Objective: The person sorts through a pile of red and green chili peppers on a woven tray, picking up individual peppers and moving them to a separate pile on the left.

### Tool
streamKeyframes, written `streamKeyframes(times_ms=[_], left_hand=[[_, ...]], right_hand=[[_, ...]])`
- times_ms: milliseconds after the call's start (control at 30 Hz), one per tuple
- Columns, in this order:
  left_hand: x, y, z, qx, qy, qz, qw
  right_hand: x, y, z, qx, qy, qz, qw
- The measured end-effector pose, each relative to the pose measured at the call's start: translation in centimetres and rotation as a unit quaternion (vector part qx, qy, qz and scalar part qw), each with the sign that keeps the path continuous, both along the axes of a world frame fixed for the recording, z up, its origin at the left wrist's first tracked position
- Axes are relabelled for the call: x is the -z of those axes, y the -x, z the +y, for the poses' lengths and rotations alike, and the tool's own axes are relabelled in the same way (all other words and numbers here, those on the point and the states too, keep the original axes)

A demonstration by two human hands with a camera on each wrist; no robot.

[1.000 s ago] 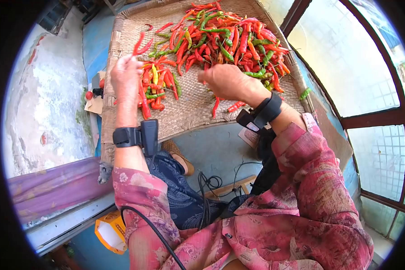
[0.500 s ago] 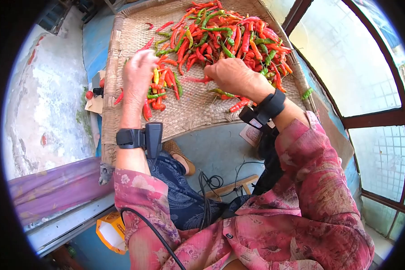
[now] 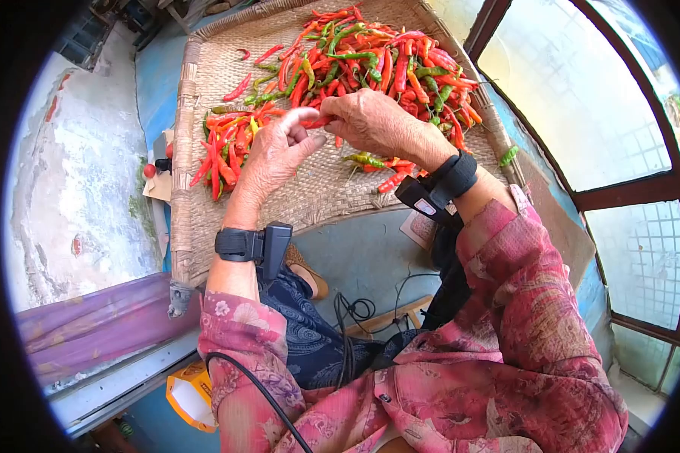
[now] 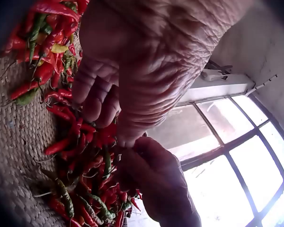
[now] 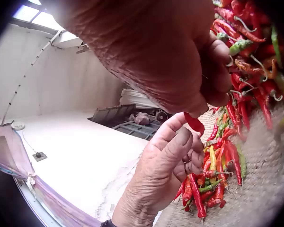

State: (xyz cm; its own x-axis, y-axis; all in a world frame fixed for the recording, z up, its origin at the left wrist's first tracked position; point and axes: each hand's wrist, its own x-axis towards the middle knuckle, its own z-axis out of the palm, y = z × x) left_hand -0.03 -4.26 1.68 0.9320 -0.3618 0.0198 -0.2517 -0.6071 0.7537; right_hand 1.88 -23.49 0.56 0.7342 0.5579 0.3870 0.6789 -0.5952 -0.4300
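Note:
A red chili pepper [image 5: 194, 124] spans the small gap between my two hands, above the woven tray. My right hand [image 3: 378, 124] pinches one end, its other fingers curled under. From the left, my left hand [image 3: 273, 155] meets it, thumb and forefinger at the other end, the remaining fingers bent. The fingertips partly cover the pepper in the left wrist view. Behind the hands lies a large heap of red and green chili peppers [image 3: 385, 60]. A smaller pile of mostly red peppers [image 3: 223, 155] sits beside my left hand.
The woven tray [image 3: 317, 200] has a raised rim and slopes away in front of me. A few peppers [image 3: 393, 177] lie near its front edge, below my right wrist. A framed window [image 3: 582, 98] stands at the right, a worn wall [image 3: 83, 189] at the left.
My left hand has let go of a red pepper at the tray's left and come right to the pepper in my right hand. The right hand took that pepper up and shifted slightly left.

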Motion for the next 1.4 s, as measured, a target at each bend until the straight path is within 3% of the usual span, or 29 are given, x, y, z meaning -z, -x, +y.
streamKeyframes(times_ms=[133,167,233,367,500,567,667,733,867,933,967,1033,1067,1133,1167,1200,1233,1333,1400], left_hand=[[-0.1,-0.1,0.2,-0.03,-0.003,-0.071,0.997],[-0.8,-0.4,0.7,-0.102,-0.008,-0.086,0.991],[-1.2,-1.4,2.9,-0.19,-0.007,-0.142,0.972],[-1.3,-2.2,7.4,-0.3,-0.104,-0.234,0.919],[-0.6,-2.3,9.5,-0.356,-0.158,-0.223,0.894],[0.7,-3.1,11.0,-0.342,-0.148,-0.228,0.899],[0.4,-2.9,10.0,-0.361,-0.156,-0.253,0.884],[-0.2,-2.6,8.8,-0.301,-0.13,-0.18,0.927],[0.0,-1.8,4.5,-0.213,-0.044,-0.155,0.964],[0.8,-1.6,2.7,-0.158,0.014,-0.115,0.981],[1.3,-1.6,2.1,-0.141,0.022,-0.08,0.987],[0.7,-0.6,-0.1,-0.117,0.123,-0.009,0.985],[0.3,-0.4,-0.6,-0.115,0.123,-0.009,0.986],[-0.3,-0.2,-1.2,-0.092,0.309,0.118,0.939],[-0.2,-0.3,-1.3,-0.091,0.309,0.119,0.939],[0.1,-0.4,-1.2,-0.087,0.369,0.141,0.915],[0.4,-0.5,-1.1,-0.084,0.427,0.162,0.886],[0.5,-0.7,-1.1,-0.074,0.466,0.169,0.866],[-0.5,-0.2,-1.8,-0.075,0.474,0.167,0.861]], right_hand=[[0.2,-0.9,0.4,-0.022,-0.075,0.003,0.997],[0.0,-1.6,0.3,0.002,-0.074,-0.027,0.997],[-0.4,-2.8,-0.5,0.119,-0.019,-0.14,0.983],[0.2,-3.7,-2.1,0.264,0.075,-0.132,0.952],[1.8,-4.6,-2.9,0.246,0.099,-0.117,0.957],[1.3,-4.8,-2.9,0.253,0.108,-0.055,0.96],[1.5,-5.3,-3.1,0.254,0.06,-0.071,0.963],[0.9,-5.3,-3.4,0.255,0.041,-0.051,0.965],[-1.4,-4.5,-3.9,0.242,-0.125,0.067,0.96],[-1.7,-4.2,-3.9,0.193,-0.263,0.142,0.935],[-1.7,-4.0,-4.1,0.193,-0.262,0.139,0.935],[-2.9,-1.9,-3.1,0.088,-0.406,0.31,0.855],[-3.0,-1.4,-2.7,0.065,-0.4,0.316,0.858],[-3.4,-0.5,-2.2,0.01,-0.362,0.339,0.868],[-3.2,-0.2,-1.8,-0.028,-0.346,0.325,0.88],[-3.1,0.0,-1.2,-0.058,-0.307,0.276,0.909],[-3.1,0.3,-1.2,-0.075,-0.292,0.293,0.907],[-2.9,0.5,-0.5,-0.07,-0.289,0.336,0.894],[-2.1,0.1,0.2,-0.082,-0.28,0.273,0.917]])
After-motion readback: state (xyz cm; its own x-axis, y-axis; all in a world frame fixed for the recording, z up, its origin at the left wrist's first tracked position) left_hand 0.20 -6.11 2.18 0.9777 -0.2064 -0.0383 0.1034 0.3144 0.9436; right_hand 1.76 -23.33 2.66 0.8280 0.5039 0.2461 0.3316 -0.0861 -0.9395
